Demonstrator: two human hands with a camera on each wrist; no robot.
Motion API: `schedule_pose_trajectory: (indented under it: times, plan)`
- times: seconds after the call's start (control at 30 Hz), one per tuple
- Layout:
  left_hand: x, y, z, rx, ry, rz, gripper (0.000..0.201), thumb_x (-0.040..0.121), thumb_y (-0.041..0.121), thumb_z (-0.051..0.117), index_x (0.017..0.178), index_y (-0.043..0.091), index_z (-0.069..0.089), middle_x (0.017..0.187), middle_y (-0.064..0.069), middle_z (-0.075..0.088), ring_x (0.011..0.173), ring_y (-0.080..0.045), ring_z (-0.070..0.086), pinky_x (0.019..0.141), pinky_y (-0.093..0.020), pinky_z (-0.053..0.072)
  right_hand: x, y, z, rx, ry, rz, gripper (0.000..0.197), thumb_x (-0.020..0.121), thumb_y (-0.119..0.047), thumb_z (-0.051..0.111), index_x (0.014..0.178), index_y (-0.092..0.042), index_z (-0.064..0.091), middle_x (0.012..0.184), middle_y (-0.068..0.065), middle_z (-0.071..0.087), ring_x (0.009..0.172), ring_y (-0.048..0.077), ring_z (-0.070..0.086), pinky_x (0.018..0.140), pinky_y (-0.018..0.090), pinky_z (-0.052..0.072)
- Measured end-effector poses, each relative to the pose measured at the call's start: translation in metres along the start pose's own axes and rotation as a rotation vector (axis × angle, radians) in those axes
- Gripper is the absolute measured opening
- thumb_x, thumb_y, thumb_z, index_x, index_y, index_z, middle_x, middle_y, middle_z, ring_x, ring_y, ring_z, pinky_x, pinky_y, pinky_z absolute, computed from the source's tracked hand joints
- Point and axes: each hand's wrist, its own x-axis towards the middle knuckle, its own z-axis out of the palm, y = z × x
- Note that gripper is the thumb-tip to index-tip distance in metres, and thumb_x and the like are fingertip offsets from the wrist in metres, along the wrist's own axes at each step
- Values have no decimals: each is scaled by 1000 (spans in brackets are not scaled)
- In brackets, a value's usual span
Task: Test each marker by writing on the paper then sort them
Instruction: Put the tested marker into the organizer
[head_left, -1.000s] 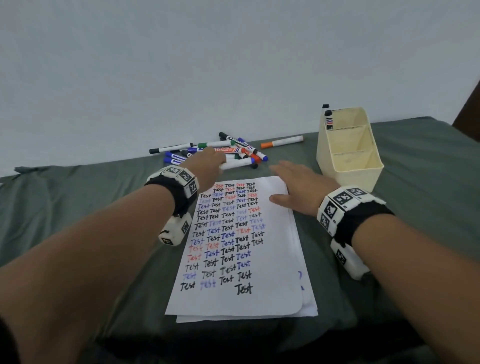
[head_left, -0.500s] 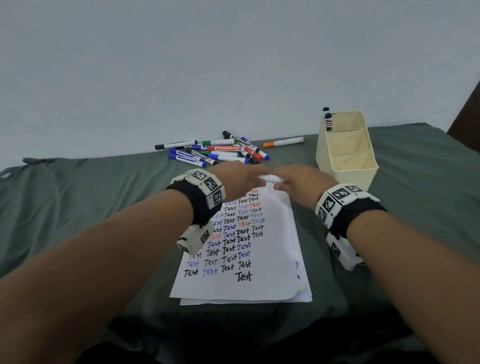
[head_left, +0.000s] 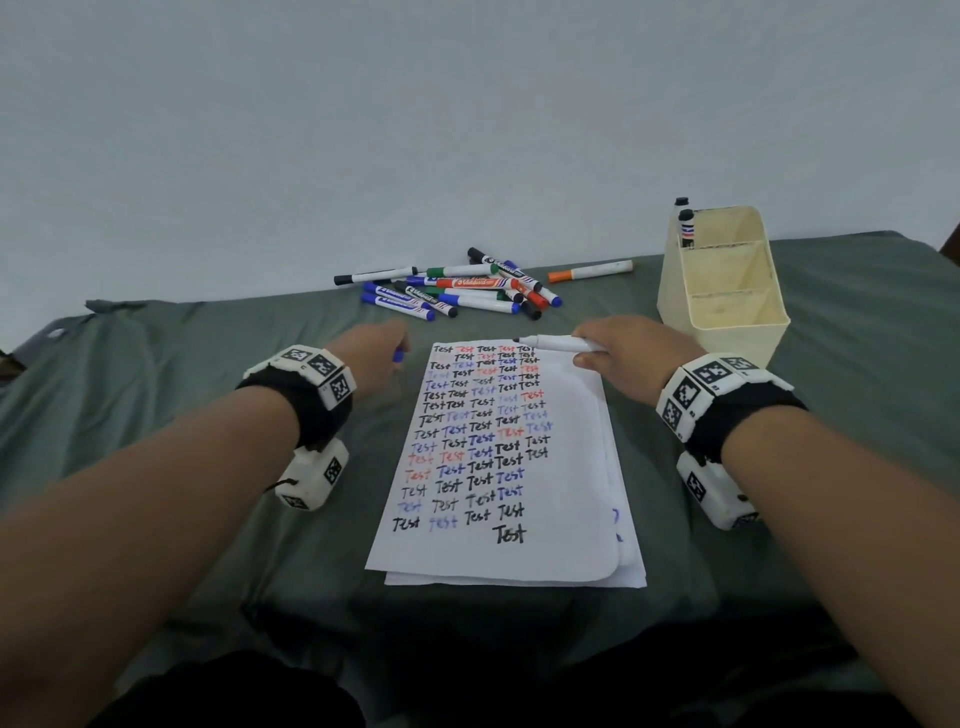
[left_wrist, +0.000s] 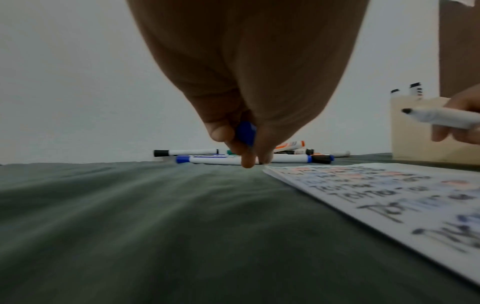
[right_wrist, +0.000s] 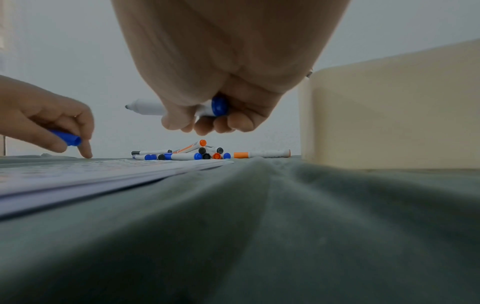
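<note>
A white sheet of paper covered in rows of "Test" lies on the green cloth. My right hand grips an uncapped white marker with a blue end, its dark tip pointing left over the paper's top edge; the same marker shows in the right wrist view. My left hand hovers left of the paper and pinches the blue cap, also visible as the cap from the right wrist. A pile of markers lies beyond the paper.
A cream three-compartment holder stands at the right with two black-capped markers in its far compartment. An orange-capped marker lies alone between pile and holder. More sheets lie under the top paper. A pale wall closes the back.
The left hand took a marker from the pile and brought it to the right hand. The hands then pulled apart, the cap staying in the left and the marker in the right.
</note>
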Motion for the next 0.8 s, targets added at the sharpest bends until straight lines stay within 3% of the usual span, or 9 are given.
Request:
schedule_pose_trajectory:
  times: [0.07,0.17,0.37,0.47,0.57,0.7,0.8]
  plan:
    - [2,-12,-4,103,-36,29,28,93,15,66,121,16,65,121,-8,61,109,-25,57,88,-29,41,0,0,0,-8,-1,3,21,105,-36,51,117,-21,60,104,1,61,92,21,56,75,33,39]
    - [0,-20,-3,184,-70,77,30,93,16,66,123,20,69,122,-8,60,116,-24,54,97,-31,40,-1,-1,0,-12,-2,5,22,105,-36,51,116,-20,60,105,2,62,91,22,56,74,33,38]
    - [-5,-23,8,-8,-98,27,47,88,11,70,132,25,59,115,0,66,105,-17,57,88,-27,43,-1,-1,1,-12,7,2,24,105,-36,52,121,-21,60,109,3,63,95,22,56,79,34,41]
    - [-7,-23,9,-30,-76,5,49,86,17,74,132,24,59,118,-2,66,108,-20,58,91,-30,45,0,1,2,-14,13,-4,21,104,-36,52,116,-21,61,107,4,63,92,22,55,75,33,38]
    - [-11,-19,4,26,-36,20,53,87,36,73,135,25,56,128,-4,62,117,-22,56,100,-36,44,1,3,3,-8,17,0,21,104,-37,52,117,-22,60,103,2,62,91,22,56,74,33,37]
    - [-25,6,-1,219,122,94,65,83,72,55,138,39,51,146,3,47,135,-26,39,111,-49,35,3,4,4,-8,15,8,20,105,-38,50,116,-24,58,103,2,63,89,21,56,71,33,36]
    - [-45,30,7,164,18,229,86,73,89,41,146,44,34,160,4,26,146,-25,22,117,-55,23,2,4,4,6,25,10,27,105,-37,49,129,-26,56,109,2,64,91,21,56,75,33,39]
